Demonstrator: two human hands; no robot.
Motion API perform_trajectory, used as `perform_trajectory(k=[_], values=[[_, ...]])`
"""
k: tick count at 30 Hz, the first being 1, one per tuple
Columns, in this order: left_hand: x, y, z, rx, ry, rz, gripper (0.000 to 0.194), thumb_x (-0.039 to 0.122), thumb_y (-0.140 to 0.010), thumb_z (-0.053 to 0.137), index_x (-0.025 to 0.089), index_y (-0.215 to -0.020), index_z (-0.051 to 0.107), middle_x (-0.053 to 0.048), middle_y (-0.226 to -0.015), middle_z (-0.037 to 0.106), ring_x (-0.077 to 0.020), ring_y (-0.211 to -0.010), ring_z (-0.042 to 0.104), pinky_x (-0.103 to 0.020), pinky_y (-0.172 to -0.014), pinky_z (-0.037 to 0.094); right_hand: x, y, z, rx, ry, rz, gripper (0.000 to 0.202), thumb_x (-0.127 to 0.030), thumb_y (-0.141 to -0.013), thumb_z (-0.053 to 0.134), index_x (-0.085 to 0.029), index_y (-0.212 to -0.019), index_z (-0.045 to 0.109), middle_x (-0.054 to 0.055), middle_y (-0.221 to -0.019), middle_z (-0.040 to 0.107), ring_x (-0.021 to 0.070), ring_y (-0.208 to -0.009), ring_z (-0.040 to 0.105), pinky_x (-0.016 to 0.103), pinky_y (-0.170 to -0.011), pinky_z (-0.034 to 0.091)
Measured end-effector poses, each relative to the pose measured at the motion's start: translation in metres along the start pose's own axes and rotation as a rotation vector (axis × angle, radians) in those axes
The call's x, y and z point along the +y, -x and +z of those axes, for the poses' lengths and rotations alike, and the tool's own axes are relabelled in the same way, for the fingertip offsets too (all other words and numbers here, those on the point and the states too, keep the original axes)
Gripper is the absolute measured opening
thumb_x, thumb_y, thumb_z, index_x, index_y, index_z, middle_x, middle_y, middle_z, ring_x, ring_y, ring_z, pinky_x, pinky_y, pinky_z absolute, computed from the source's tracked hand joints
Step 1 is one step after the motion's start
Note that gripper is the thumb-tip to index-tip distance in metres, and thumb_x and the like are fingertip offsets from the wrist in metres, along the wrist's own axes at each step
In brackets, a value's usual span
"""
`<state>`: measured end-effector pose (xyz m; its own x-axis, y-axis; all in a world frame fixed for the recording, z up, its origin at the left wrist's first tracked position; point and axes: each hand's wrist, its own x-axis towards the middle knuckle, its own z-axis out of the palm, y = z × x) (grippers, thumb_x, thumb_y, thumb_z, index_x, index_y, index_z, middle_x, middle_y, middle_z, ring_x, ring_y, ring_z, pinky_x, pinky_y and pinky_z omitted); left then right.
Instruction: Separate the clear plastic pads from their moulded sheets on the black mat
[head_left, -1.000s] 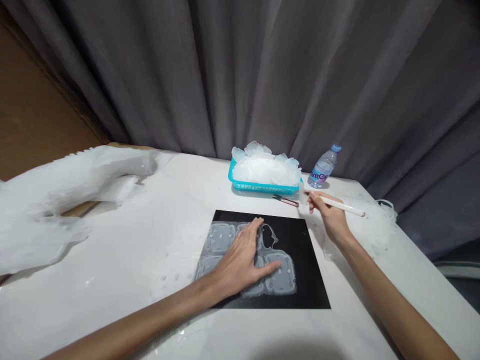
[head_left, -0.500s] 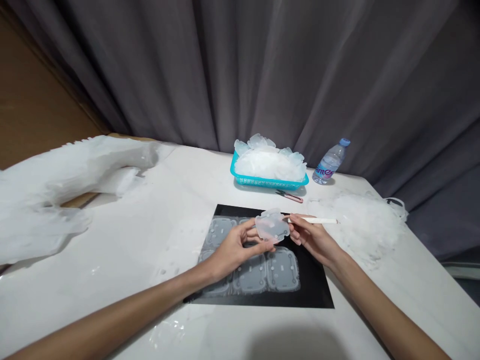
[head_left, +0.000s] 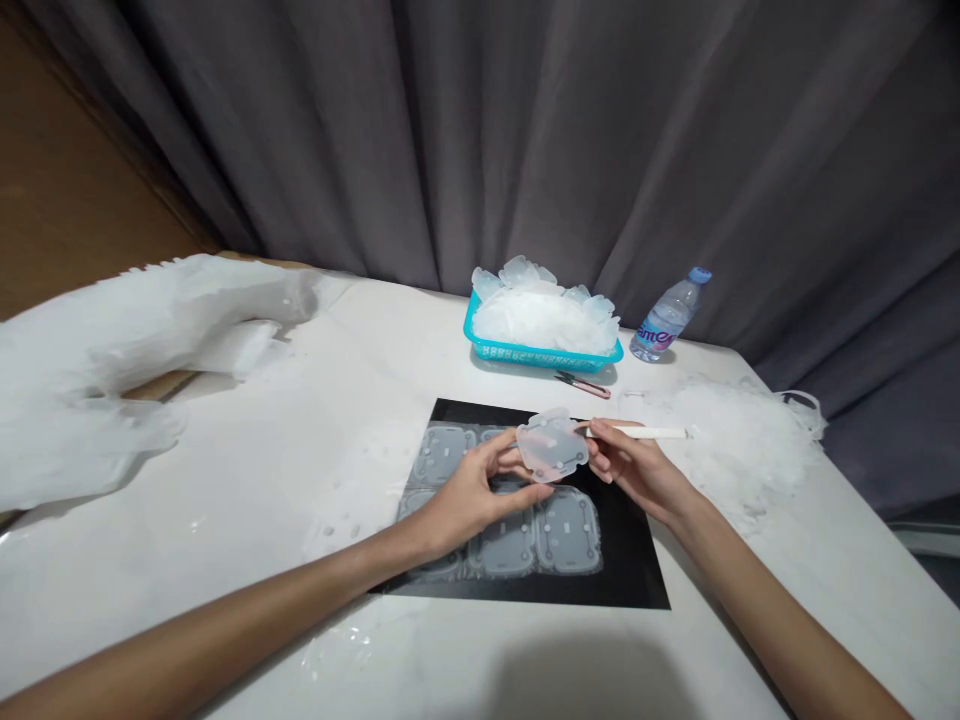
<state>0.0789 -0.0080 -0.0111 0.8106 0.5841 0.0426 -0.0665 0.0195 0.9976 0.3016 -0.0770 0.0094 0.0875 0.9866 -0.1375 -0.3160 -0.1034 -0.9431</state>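
The left hand (head_left: 472, 500), fingers loosely curled, holds a loose clear piece (head_left: 553, 447) above the black mat (head_left: 634, 560), while the right hand (head_left: 637, 468), closed around a white pen-like tool (head_left: 652, 433), meets its right edge, though whether those fingertips grip it I cannot tell. Work looks partway: this piece is free, a joined sheet (head_left: 568, 532) lies uncut on the mat, and beyond, the basket (head_left: 540, 357) is heaped with similar-looking pieces (head_left: 536, 315).
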Motion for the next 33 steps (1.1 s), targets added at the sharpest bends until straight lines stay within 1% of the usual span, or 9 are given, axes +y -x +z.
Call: perform_trajectory(k=[2, 6, 9, 12, 15, 17, 19, 28, 33], values=[[0.001, 0.0, 0.001, 0.031, -0.03, 0.003, 0.044, 0.032, -0.092, 0.075, 0.021, -0.129, 0.055, -0.008, -0.114, 0.075, -0.0222, -0.105, 0.071, -0.043, -0.101, 0.052, -0.005, -0.004, -0.003, 0.069, 0.141, -0.118, 0.031, -0.048, -0.086, 0.076, -0.017, -0.09, 0.078, 0.0, -0.071, 0.057, 0.0104, -0.057, 0.047, 0.024, -0.049, 0.04], [0.01, 0.004, -0.005, 0.172, -0.292, 0.059, 0.038, 0.032, -0.092, 0.072, 0.023, -0.124, 0.054, -0.008, -0.118, 0.069, -0.0236, -0.113, 0.066, -0.045, -0.106, 0.048, -0.016, -0.017, -0.012, 0.211, 0.712, -0.465, 0.028, -0.044, -0.095, 0.066, -0.02, -0.1, 0.08, 0.004, -0.082, 0.067, 0.0177, -0.071, 0.059, 0.032, -0.067, 0.05], [0.018, 0.017, -0.022, 0.119, -0.645, 0.053, 0.042, 0.039, -0.09, 0.074, 0.025, -0.125, 0.053, -0.009, -0.127, 0.063, -0.0283, -0.119, 0.06, -0.049, -0.104, 0.048, -0.013, -0.024, -0.014, 0.209, 0.959, -0.52, 0.029, -0.041, -0.097, 0.062, -0.022, -0.115, 0.077, 0.006, -0.092, 0.071, 0.0216, -0.083, 0.064, 0.037, -0.08, 0.051], [0.02, 0.036, -0.039, 0.034, -0.927, 0.074, 0.042, 0.045, -0.093, 0.07, 0.025, -0.126, 0.054, -0.009, -0.13, 0.061, -0.0305, -0.121, 0.058, -0.051, -0.103, 0.049, -0.004, -0.019, -0.002, 0.107, 0.922, -0.403, 0.036, -0.042, -0.098, 0.062, -0.022, -0.129, 0.068, 0.004, -0.091, 0.071, 0.0197, -0.079, 0.065, 0.033, -0.075, 0.051], [0.016, 0.052, -0.045, 0.002, -1.099, 0.211, 0.033, 0.044, -0.099, 0.062, 0.023, -0.124, 0.057, -0.011, -0.134, 0.061, -0.0304, -0.125, 0.058, -0.049, -0.105, 0.049, 0.003, -0.006, 0.019, -0.165, 0.886, -0.27, 0.024, -0.042, -0.1, 0.062, -0.022, -0.112, 0.07, 0.003, -0.091, 0.072, 0.0176, -0.08, 0.066, 0.029, -0.073, 0.051], [0.013, 0.06, -0.042, -0.039, -1.181, 0.307, 0.029, 0.042, -0.103, 0.056, 0.022, -0.124, 0.059, -0.012, -0.135, 0.062, -0.0303, -0.128, 0.057, -0.048, -0.106, 0.048, 0.007, 0.002, 0.032, -0.325, 0.934, -0.272, 0.021, -0.04, -0.101, 0.061, -0.022, -0.099, 0.07, 0.003, -0.093, 0.071, 0.0176, -0.083, 0.065, 0.029, -0.076, 0.051], [0.011, 0.066, -0.036, -0.073, -1.239, 0.339, 0.034, 0.043, -0.104, 0.054, 0.02, -0.129, 0.059, -0.013, -0.134, 0.064, -0.0308, -0.126, 0.06, -0.048, -0.105, 0.05, 0.011, 0.005, 0.04, -0.409, 0.98, -0.332, 0.02, -0.039, -0.103, 0.059, -0.022, -0.097, 0.069, 0.004, -0.096, 0.07, 0.0187, -0.088, 0.064, 0.032, -0.082, 0.05], [0.003, 0.077, -0.022, -0.053, -1.346, 0.28, 0.054, 0.049, -0.104, 0.052, 0.014, -0.145, 0.055, -0.017, -0.132, 0.067, -0.0335, -0.121, 0.067, -0.048, -0.098, 0.057, 0.023, 0.002, 0.039, -0.439, 1.029, -0.418, 0.014, -0.033, -0.105, 0.056, -0.023, -0.102, 0.065, 0.005, -0.101, 0.067, 0.0192, -0.095, 0.064, 0.033, -0.086, 0.05], [0.004, 0.077, -0.021, -0.05, -1.336, 0.246, 0.053, 0.048, -0.104, 0.052, 0.015, -0.145, 0.054, -0.016, -0.135, 0.066, -0.0337, -0.123, 0.065, -0.048, -0.096, 0.058, 0.034, 0.002, 0.038, -0.479, 1.214, -0.666, 0.017, -0.027, -0.107, 0.05, -0.02, -0.111, 0.064, 0.01, -0.103, 0.069, 0.0227, -0.097, 0.065, 0.036, -0.087, 0.053]])
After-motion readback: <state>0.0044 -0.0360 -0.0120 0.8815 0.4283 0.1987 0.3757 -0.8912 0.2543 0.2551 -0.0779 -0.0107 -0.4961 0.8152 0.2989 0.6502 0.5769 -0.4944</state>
